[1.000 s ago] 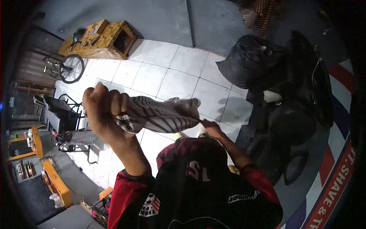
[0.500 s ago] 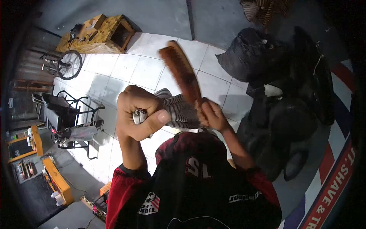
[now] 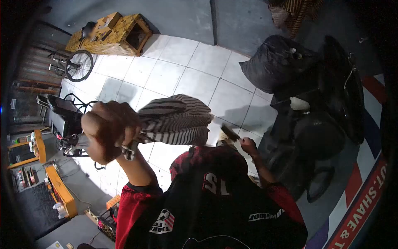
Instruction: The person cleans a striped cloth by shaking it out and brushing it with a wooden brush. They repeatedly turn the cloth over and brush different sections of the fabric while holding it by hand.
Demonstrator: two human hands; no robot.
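Observation:
My left hand [image 3: 110, 132] is a closed fist, raised at the left and slightly blurred. A black-and-white striped cloth [image 3: 176, 120] hangs bunched from it, spreading to the right across the middle of the view. A small end of the cloth pokes out below the fist. My right hand [image 3: 248, 146] is lower and farther right, wrapped round the handle of a wooden brush [image 3: 230, 132]. The brush points up and left, a short way from the cloth's right edge.
Black bags [image 3: 277, 62] and a dark round seat [image 3: 319, 139] fill the right side. A bench with a yellow patterned cover [image 3: 120, 45] stands at the back left, near a bicycle [image 3: 78, 65]. Left are a black reclining chair [image 3: 62, 120] and an orange shelf [image 3: 60, 189].
My left hand has moved left with the cloth, which now spreads wider. My right hand has swung the brush down, away from the cloth's front.

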